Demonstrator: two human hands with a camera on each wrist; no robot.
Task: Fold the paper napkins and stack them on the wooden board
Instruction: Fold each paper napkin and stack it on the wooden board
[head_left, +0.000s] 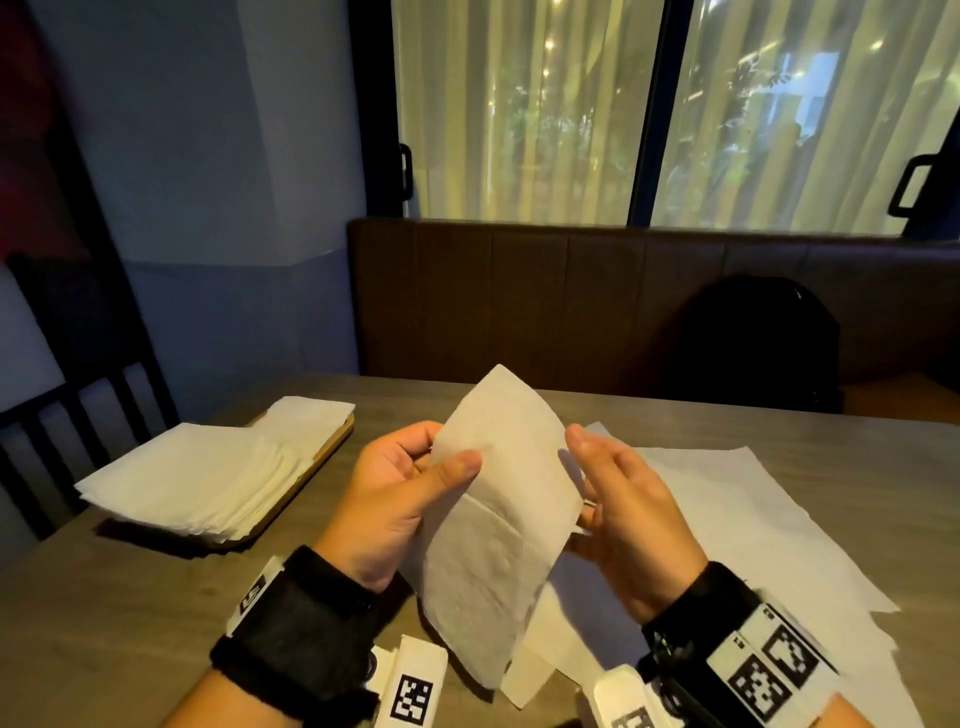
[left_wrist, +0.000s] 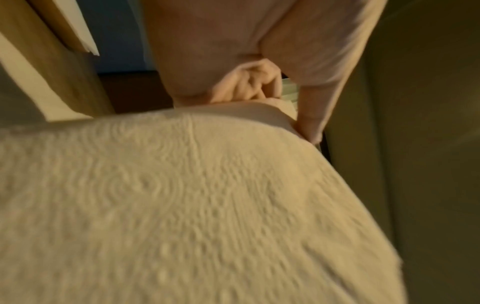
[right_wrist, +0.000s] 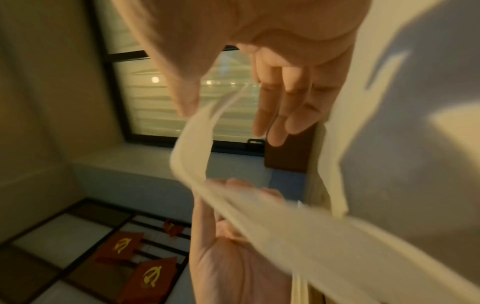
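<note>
A white, creased paper napkin (head_left: 498, 519) is held upright above the table's middle; its embossed face fills the left wrist view (left_wrist: 182, 205). My left hand (head_left: 447, 452) grips its left edge, thumb in front and fingers behind. My right hand (head_left: 584, 475) is at its right edge with straight, spread fingers; in the right wrist view only the thumb of the right hand (right_wrist: 231, 117) touches the napkin (right_wrist: 192, 148). A stack of folded napkins (head_left: 208, 467) lies on the wooden board (head_left: 332, 447) at the left.
Flat unfolded napkins (head_left: 753, 519) cover the grey table (head_left: 130, 623) at the right, under my right hand. A dark chair (head_left: 78, 415) stands at the left edge. A brown bench with a black bag (head_left: 753, 343) runs along the far side.
</note>
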